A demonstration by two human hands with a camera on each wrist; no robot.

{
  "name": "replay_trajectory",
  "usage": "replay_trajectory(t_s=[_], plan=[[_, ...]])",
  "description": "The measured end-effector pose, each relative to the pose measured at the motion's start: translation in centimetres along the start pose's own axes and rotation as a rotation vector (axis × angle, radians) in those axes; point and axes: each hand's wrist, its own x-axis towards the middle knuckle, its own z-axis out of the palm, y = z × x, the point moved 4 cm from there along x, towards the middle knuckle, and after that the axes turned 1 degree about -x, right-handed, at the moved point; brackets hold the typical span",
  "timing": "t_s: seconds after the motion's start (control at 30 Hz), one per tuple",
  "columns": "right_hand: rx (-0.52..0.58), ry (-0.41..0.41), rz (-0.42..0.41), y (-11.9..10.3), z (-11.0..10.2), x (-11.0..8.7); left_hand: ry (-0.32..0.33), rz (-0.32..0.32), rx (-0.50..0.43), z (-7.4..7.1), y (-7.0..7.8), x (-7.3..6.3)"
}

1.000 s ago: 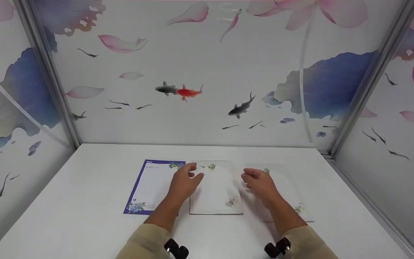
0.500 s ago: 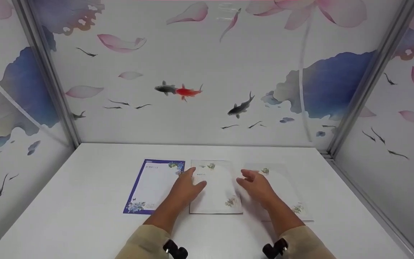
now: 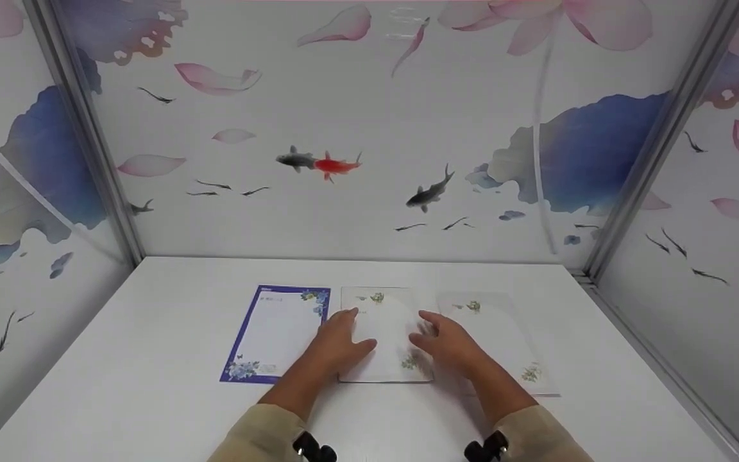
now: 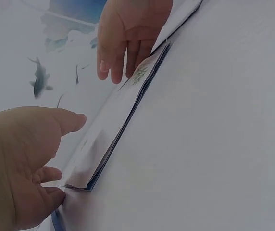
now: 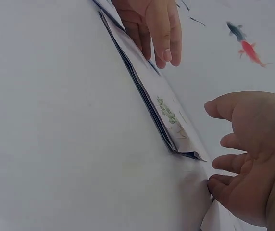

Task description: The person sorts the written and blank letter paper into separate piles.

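A thin stack of floral letter paper (image 3: 385,333) lies on the white table between the two hands. In the wrist views its layered sheets (image 4: 123,120) show dark lower edges and a slightly raised corner. My left hand (image 3: 337,340) is at the stack's left edge, thumb over the paper and fingers loosely bent, the lower fingertips right at the corner. My right hand (image 3: 450,340) mirrors it at the right edge; in the right wrist view its fingers (image 5: 229,163) are relaxed beside the stack's corner. Neither hand grips the paper.
Left of the stack lies a blue-bordered floral sheet (image 3: 273,330), partly under the left forearm. To the right is another pale floral sheet stack (image 3: 494,333), overlapped by the right forearm. Printed wall panels (image 3: 356,218) enclose the white table (image 3: 119,359) at back and sides.
Both hands have moved down toward the near side and closer together, from the upper part of the middle stack to its side edges. The papers stay in place.
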Motion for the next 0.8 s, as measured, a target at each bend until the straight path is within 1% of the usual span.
replay_trajectory(t_s=[0.2,0.4,0.63,0.8], plan=[[-0.094,-0.059,-0.033,-0.2,0.6,-0.2,-0.056,-0.002,0.090,0.4,-0.1,-0.2],[-0.161,-0.071,-0.045,-0.2,1.2,0.0,-0.095,0.024,0.173,0.5,-0.1,-0.4],[-0.253,-0.075,-0.085,-0.1,1.4,-0.1,-0.088,0.079,0.253,0.5,0.1,-0.5],[-0.301,-0.088,-0.100,-0.4,1.3,-0.2,-0.085,0.082,0.274,0.6,0.0,-0.3]])
